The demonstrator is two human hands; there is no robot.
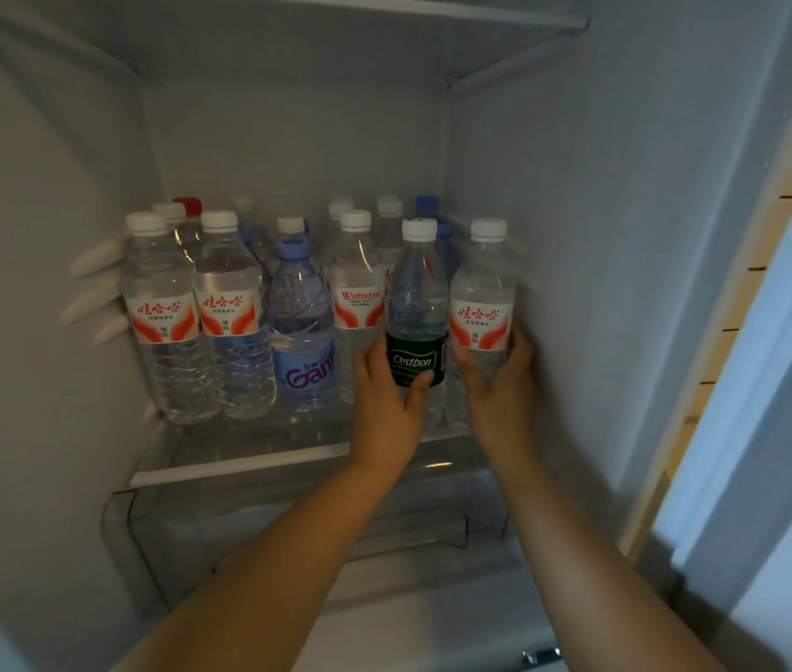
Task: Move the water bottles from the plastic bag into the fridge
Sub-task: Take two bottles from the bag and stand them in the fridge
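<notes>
Gripping: left hand (pixel 386 380) Cestbon bottle (pixel 417 303) | right hand (pixel 495 375) Wahaha bottle (pixel 481 303) | bases hidden

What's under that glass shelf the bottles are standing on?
Below the glass shelf sits a clear plastic drawer. Nothing distinct shows through its front, but both forearms cross it and the light is dim, so its contents cannot be judged.

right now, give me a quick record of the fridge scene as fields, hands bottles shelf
left hand: grips the green-label bottle low on its body
right hand: grips the red-label bottle at the right end
both bottles: upright, at the front of the glass shelf
shelf contents: many upright bottles in rows, mostly white caps, one red cap at back left
below shelf: clear drawer
plastic bag: not in view
</notes>
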